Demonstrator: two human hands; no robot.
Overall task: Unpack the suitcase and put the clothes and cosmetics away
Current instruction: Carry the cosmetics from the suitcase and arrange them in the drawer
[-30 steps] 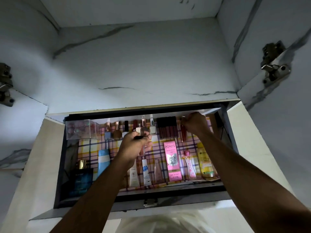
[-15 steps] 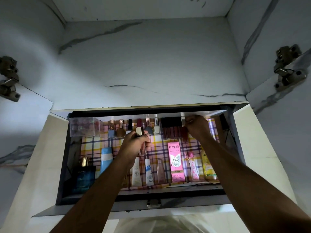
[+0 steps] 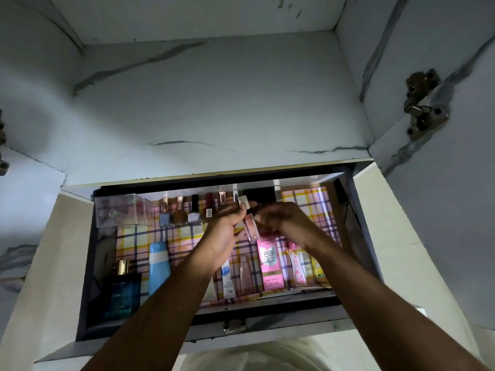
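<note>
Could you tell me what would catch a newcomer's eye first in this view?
Both hands meet over the middle of the open drawer: the left hand holds a slim clear tube, with the right hand at it. A bright pink BB cream box lies just below them, and a dark blue perfume box fills the front left corner.

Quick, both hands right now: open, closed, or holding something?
Left hand: holding the slim clear lip gloss tube over the drawer.
Right hand: fingers curled at the same tube; grip cannot be told.
</note>
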